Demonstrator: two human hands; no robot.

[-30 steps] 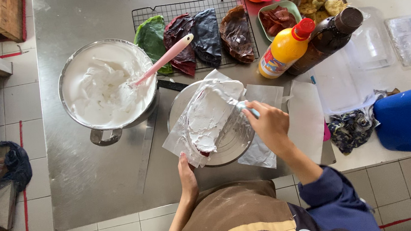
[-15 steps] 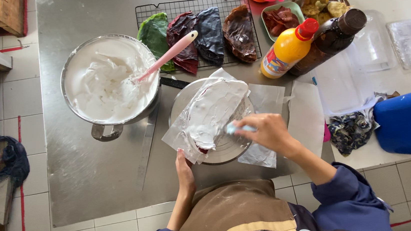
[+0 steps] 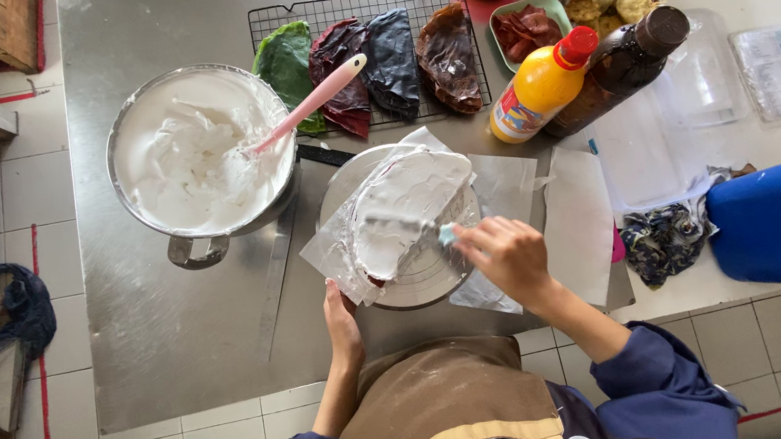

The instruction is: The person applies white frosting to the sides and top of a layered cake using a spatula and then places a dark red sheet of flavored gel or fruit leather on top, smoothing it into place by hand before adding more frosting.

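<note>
Spreading white cream over the folded piece (image 3: 404, 210) on the turntable (image 3: 416, 284), the right hand (image 3: 506, 254) gripped a spatula (image 3: 433, 241) while the left hand (image 3: 341, 315) steadied the rim. Most of the top looked coated; four dark pieces on the wire rack (image 3: 294, 14) were bare, and cream remained in the metal bowl (image 3: 198, 152).

Yellow bottle (image 3: 540, 90), dark bottle (image 3: 619, 69), perhaps sauce.

white cream on the cake (image 3: 404, 210) | pink spatula (image 3: 308, 103) in steel bowl (image 3: 128, 121) | green, maroon, black, brown folded pieces on far rack (image 3: 294, 14) | yellow bottle (image 3: 540, 89), red cap | dark brown bottle (image 3: 624, 63) | blue bin (image 3: 777, 220) right | brown apron (image 3: 437, 401), navy sleeves
</note>
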